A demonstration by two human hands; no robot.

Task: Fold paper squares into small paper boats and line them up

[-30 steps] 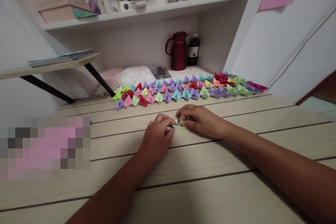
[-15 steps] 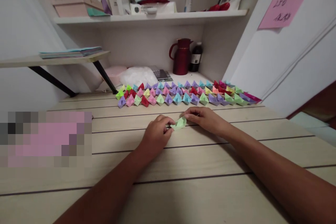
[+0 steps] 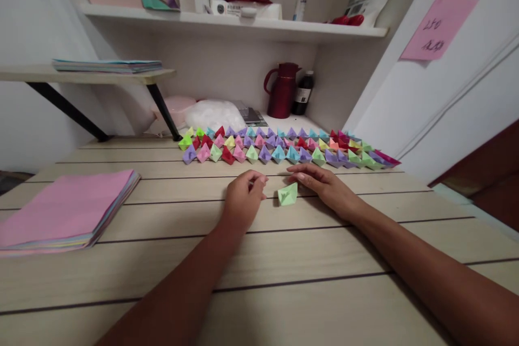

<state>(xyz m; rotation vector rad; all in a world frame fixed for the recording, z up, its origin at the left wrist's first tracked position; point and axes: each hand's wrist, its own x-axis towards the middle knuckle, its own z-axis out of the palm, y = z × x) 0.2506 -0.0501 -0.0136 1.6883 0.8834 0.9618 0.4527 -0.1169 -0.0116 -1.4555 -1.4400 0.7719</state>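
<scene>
A small light green paper boat (image 3: 287, 194) stands on the wooden tabletop between my two hands, apart from both. To its left, my left hand (image 3: 246, 193) hovers low with loosely bent fingers, holding nothing. My right hand (image 3: 324, 184) rests just right of the boat, fingers stretched out and empty, its fingertips close above the boat's right side. Behind the hands, several rows of folded paper boats (image 3: 278, 154) in purple, pink, green, blue, red and yellow line the back of the table.
A stack of coloured paper (image 3: 68, 208), pink on top, lies at the left. A raised board (image 3: 121, 78) on black legs carries more sheets. At the back stand a dark red jug (image 3: 283, 92), a dark bottle (image 3: 303, 93) and a white plastic bag (image 3: 214, 115).
Both hands have let go of the green paper boat, which now stands on the table by itself. My left hand has drawn away from it. The camera view has shifted slightly.
</scene>
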